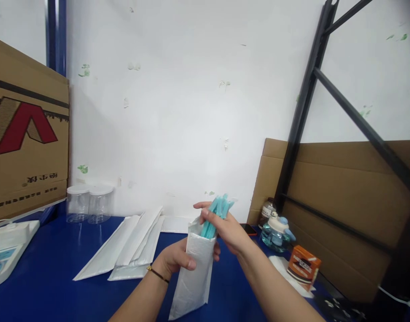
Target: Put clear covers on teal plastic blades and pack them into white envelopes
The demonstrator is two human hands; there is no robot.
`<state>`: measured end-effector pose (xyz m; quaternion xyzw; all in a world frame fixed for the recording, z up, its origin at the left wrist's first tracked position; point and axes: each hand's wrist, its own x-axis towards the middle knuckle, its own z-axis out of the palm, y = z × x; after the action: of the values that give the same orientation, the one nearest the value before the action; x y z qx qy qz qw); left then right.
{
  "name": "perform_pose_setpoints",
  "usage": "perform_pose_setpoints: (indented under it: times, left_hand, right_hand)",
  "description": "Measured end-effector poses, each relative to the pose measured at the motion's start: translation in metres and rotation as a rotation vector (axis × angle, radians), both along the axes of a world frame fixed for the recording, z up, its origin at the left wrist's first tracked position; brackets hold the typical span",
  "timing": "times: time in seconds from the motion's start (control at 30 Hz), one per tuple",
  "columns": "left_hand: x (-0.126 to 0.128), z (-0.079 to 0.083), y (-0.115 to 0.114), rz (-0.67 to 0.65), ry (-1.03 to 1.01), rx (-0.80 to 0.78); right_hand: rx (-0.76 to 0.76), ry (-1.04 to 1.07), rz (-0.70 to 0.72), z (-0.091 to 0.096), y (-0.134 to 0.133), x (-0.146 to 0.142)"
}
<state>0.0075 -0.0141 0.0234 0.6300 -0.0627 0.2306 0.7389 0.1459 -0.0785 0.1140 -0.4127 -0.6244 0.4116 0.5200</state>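
Note:
A white padded envelope [195,273] stands tilted over the blue table, its mouth at the top. My left hand [181,257] is closed round its middle, thumb on the front face and fingertips showing at the right edge. Above the mouth, my right hand [223,223] grips a bundle of slim turquoise sticks in clear wrapping [220,205]. The lower ends of the sticks are inside the envelope, so their tips are hidden. What exactly these sticks are I cannot make out.
Several more white padded envelopes [137,250] lie stacked at left on the blue table [50,286]. Behind them stand two clear jars with white lids [100,203]. To the right are a teal bottle [276,235], a brown jar [267,211], an orange box [303,266] and a phone [248,229].

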Motion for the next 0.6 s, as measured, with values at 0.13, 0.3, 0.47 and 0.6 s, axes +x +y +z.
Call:
perform_pose_setpoints:
  times: [0.13,0.3,0.47,0.6]
  left_hand:
    - [-0.005,-0.012,0.006,0.027,0.015,-0.076]
    - [-0.003,-0.017,0.008,0.011,-0.005,-0.130]
    - [-0.002,-0.018,0.009,-0.029,-0.016,-0.155]
    - [-0.002,-0.015,0.005,-0.045,-0.035,-0.167]
  right_hand:
    - [-0.096,-0.101,0.117,-0.007,0.000,0.000]
    - [-0.113,-0.137,0.211,-0.011,0.005,0.004]
    - [-0.114,-0.106,0.229,-0.012,0.008,0.008]
    - [-0.081,-0.079,0.206,-0.005,0.005,0.012]
